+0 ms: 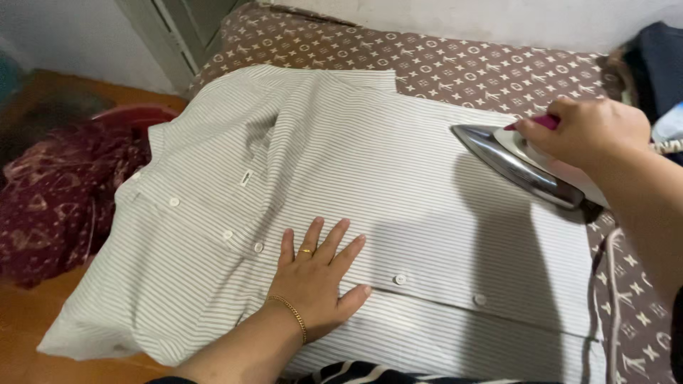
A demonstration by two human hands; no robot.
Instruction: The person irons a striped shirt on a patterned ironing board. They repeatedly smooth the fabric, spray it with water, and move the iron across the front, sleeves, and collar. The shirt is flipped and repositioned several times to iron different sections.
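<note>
A white shirt with thin grey stripes [356, 163] lies spread flat on a brown patterned mattress [462, 67], its button placket running across the front. My left hand [316, 277] lies flat on the shirt, fingers spread, just beside the placket. It wears a ring and a thin bracelet. My right hand [587, 131] grips the pink handle of a white and silver iron [516, 167]. The iron is tilted, its pointed tip toward the shirt's middle, over the shirt's right edge.
A dark red patterned cloth [64, 192] is heaped on the orange-brown floor [28, 320] at left. The iron's cord [669, 146] runs off to the right. Dark clothing [658, 60] sits at the far right. A striped dark fabric [370, 373] shows at the bottom edge.
</note>
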